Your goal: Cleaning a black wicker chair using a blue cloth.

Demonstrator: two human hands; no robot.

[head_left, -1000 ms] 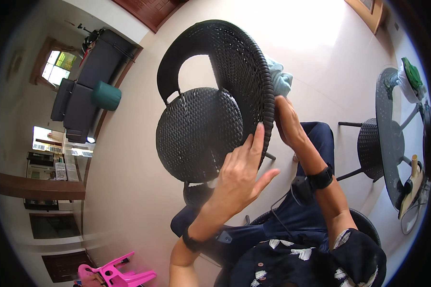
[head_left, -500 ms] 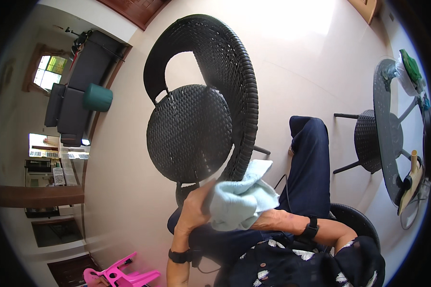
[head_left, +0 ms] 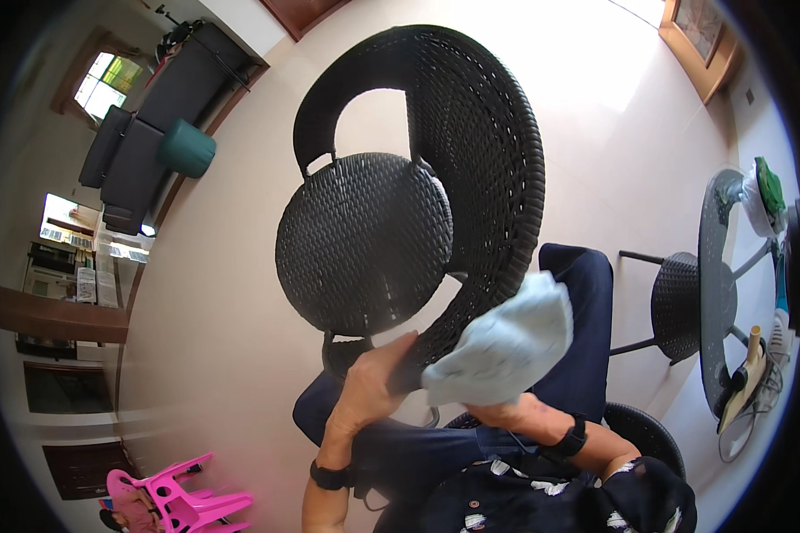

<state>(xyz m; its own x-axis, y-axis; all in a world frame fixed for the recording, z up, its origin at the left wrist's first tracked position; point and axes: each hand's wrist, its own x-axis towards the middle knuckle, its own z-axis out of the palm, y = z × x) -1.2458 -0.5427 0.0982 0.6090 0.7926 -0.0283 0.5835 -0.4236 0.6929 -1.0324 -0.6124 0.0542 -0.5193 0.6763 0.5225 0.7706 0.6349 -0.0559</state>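
A black woven wicker chair (head_left: 364, 240) with a round seat and a curved, wrap-around back stands tilted in front of me. My left hand (head_left: 369, 386) is closed around the near end of its curved back. In my right hand (head_left: 507, 412) is a pale blue cloth (head_left: 507, 342), which drapes over the fingers and hides most of them. The cloth lies against or just beside the near right part of the chair's rim; I cannot tell whether it touches.
To the right is a round dark table (head_left: 716, 266) with bags and a cable, a dark woven stool (head_left: 676, 306) beside it. A pink plastic chair (head_left: 187, 493) with a person near it stands lower left. Farther off are a dark sofa (head_left: 133, 160) and a green round stool (head_left: 187, 148).
The chair has turned, its back rim swinging to the right. My right hand has carried the cloth rightward and slightly up. My left hand keeps its hold near the chair's lower end.
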